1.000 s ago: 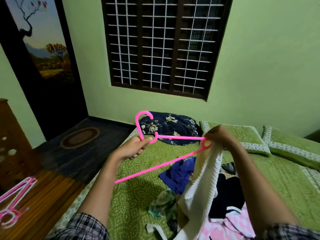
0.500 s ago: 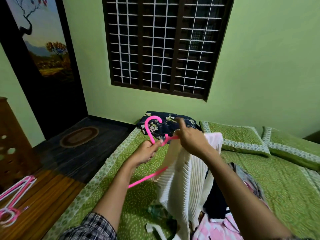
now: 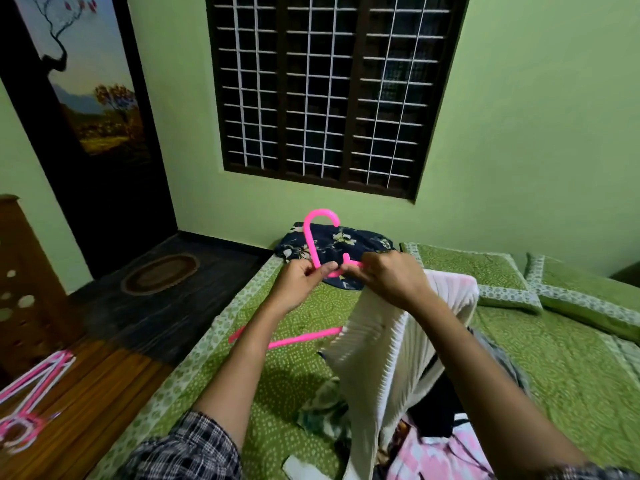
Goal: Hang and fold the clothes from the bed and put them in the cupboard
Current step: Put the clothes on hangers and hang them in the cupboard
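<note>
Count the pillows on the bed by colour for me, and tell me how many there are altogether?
Green pillows: 2, one beside the other along the head of the bed.
Dark floral pillows: 1, behind the pink hanger.
Total: 3.

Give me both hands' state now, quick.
Left hand: closed on the pink hanger below its hook.
Right hand: closed on the white garment at the hanger.

The pink hanger [image 3: 313, 244] looks like smooth, glossy plastic. The white garment [image 3: 388, 344] is ribbed cloth; the bed [image 3: 554, 368] cover is matt, printed cloth.
</note>
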A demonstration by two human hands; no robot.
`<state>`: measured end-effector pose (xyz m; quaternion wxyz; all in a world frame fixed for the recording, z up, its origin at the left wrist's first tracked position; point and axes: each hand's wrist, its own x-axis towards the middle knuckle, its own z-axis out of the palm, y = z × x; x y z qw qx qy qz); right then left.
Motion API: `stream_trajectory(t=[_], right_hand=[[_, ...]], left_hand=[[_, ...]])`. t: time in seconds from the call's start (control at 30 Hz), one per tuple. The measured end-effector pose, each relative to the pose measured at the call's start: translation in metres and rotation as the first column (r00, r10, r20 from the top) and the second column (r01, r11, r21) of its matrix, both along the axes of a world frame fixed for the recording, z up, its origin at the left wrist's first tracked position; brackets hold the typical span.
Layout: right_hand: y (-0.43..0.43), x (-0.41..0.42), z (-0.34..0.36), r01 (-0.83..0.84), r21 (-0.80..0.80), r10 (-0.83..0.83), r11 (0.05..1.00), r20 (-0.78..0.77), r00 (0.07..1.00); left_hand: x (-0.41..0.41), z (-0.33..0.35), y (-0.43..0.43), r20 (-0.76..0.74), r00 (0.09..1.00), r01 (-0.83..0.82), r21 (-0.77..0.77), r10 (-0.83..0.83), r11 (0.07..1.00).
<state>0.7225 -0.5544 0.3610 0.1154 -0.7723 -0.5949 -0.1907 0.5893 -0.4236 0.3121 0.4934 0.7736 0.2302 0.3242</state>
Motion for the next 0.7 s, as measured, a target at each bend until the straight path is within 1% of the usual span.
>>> stream_trajectory(t=[0.03,0.07,0.1,0.13,0.17,0.2,0.23,0.27,0.3,0.33,0.37,0.4,0.43,0.47,0.53,0.6,0.67,0.7], right_hand=[[-0.001,0.002,0.0,0.04,0.004,-0.04,0.999,-0.006,0.999],[-0.002,0.005,0.0,0.08,0.011,-0.08,0.997,-0.022,0.997],[-0.002,0.007,0.001,0.115,0.014,-0.114,0.993,-0.041,0.993],[-0.002,0.008,0.002,0.146,0.013,-0.145,0.989,-0.057,0.988],[-0.002,0.01,0.003,0.177,0.017,-0.175,0.984,-0.067,0.982],[-0.003,0.011,0.005,0.205,0.022,-0.203,0.979,-0.076,0.976],[-0.004,0.011,0.007,0.226,0.028,-0.223,0.974,-0.084,0.971],[-0.005,0.011,0.009,0.241,0.03,-0.238,0.97,-0.091,0.967],[-0.006,0.01,0.01,0.251,0.03,-0.247,0.968,-0.092,0.965],[-0.007,0.009,0.011,0.258,0.027,-0.254,0.966,-0.09,0.963],[-0.007,0.008,0.011,0.258,0.03,-0.254,0.966,-0.088,0.963],[-0.007,0.006,0.01,0.258,0.032,-0.254,0.966,-0.09,0.963],[-0.007,0.004,0.008,0.256,0.034,-0.252,0.966,-0.09,0.964],[-0.008,0.004,0.007,0.257,0.035,-0.253,0.966,-0.09,0.963],[-0.011,0.006,0.006,0.276,0.043,-0.27,0.96,-0.113,0.956],[-0.016,0.011,0.008,0.33,0.06,-0.318,0.942,-0.155,0.935],[-0.019,0.015,0.01,0.384,0.075,-0.368,0.92,-0.167,0.915],[-0.018,0.017,0.01,0.398,0.079,-0.382,0.914,-0.162,0.91]], left_hand=[[0.001,0.003,-0.001,0.061,0.995,-0.085,0.081,0.08,0.993],[0.002,0.004,-0.004,0.132,0.972,-0.216,0.178,0.194,0.96],[0.002,0.005,-0.008,0.224,0.924,-0.366,0.289,0.309,0.885],[0.002,0.005,-0.014,0.33,0.868,-0.482,0.381,0.371,0.789],[0.002,0.003,-0.021,0.414,0.834,-0.534,0.448,0.363,0.716],[0.004,-0.001,-0.03,0.446,0.837,-0.529,0.513,0.318,0.676],[0.007,-0.006,-0.038,0.4,0.882,-0.452,0.564,0.251,0.691],[0.011,-0.009,-0.045,0.285,0.94,-0.324,0.584,0.185,0.744],[0.016,-0.011,-0.051,0.122,0.983,-0.183,0.546,0.138,0.818],[0.023,-0.014,-0.055,-0.028,0.995,-0.07,0.471,0.094,0.88],[0.028,-0.016,-0.059,-0.123,0.991,0.002,0.385,0.049,0.923],[0.032,-0.017,-0.061,-0.161,0.987,0.047,0.321,0.005,0.946],[0.035,-0.017,-0.062,-0.137,0.99,0.079,0.286,-0.041,0.955],[0.035,-0.017,-0.064,-0.093,0.993,0.102,0.296,-0.078,0.95],[0.036,-0.022,-0.065,-0.017,0.995,0.093,0.409,-0.094,0.908],[0.034,-0.028,-0.065,0.093,0.993,0.014,0.474,-0.066,0.88],[0.03,-0.028,-0.067,0.2,0.979,-0.074,0.472,-0.025,0.878],[0.029,-0.026,-0.069,0.228,0.973,-0.083,0.464,-0.028,0.882]])
